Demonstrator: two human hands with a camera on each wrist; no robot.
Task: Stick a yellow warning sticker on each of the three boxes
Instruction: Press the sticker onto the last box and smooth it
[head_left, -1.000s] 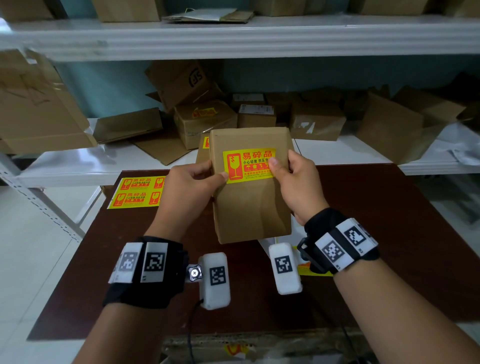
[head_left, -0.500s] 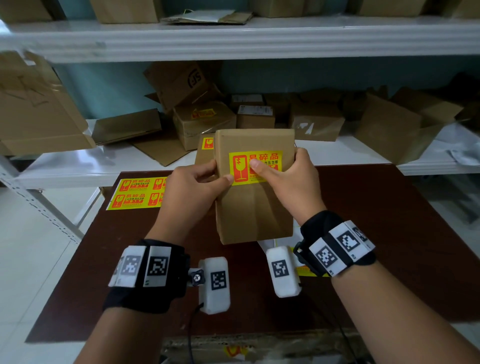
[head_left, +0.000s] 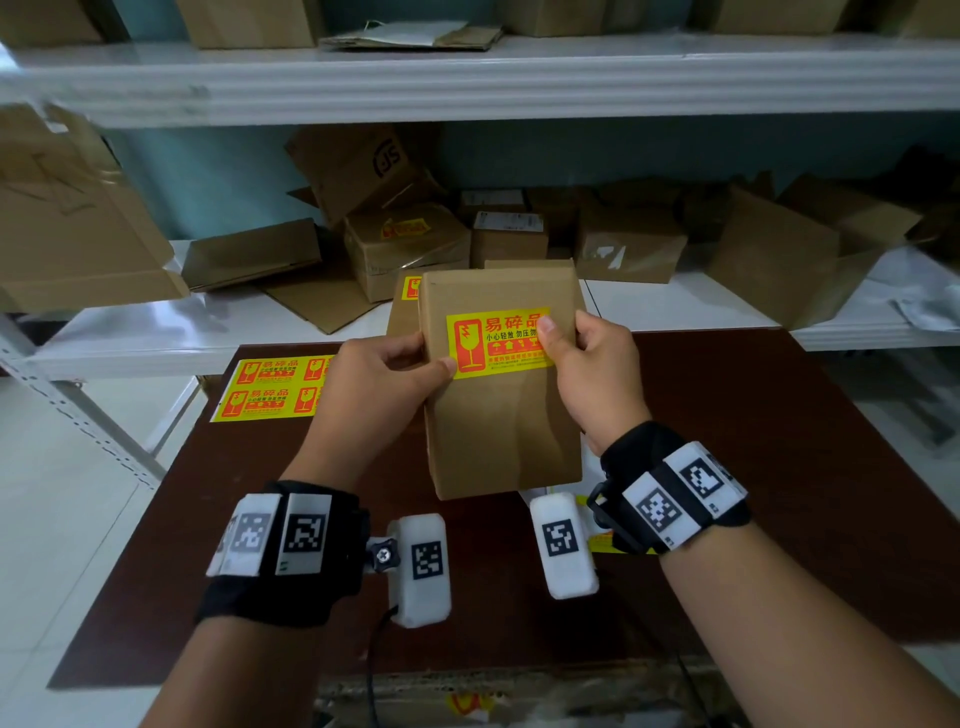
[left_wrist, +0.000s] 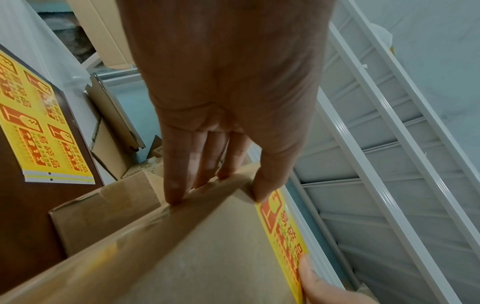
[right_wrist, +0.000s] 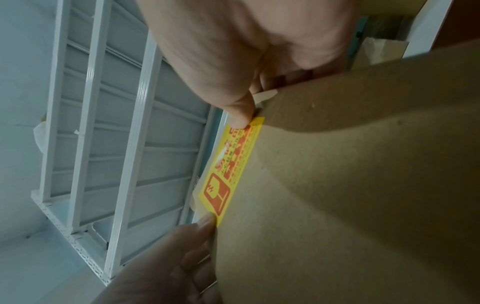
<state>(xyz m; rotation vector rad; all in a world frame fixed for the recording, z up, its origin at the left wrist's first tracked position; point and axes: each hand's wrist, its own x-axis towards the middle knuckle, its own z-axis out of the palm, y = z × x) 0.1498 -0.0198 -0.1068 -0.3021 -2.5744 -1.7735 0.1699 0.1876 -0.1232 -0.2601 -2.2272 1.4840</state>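
A brown table (head_left: 779, 467) stands before white shelving (head_left: 467, 78), and above it a flat cardboard box (head_left: 498, 426) is held upright. The left hand (head_left: 374, 395) grips its left edge and the right hand (head_left: 592, 379) its right edge. Both thumbs press the ends of the yellow warning sticker (head_left: 498, 340) on its face, while a sticker sheet (head_left: 270, 389) lies at the table's far left.
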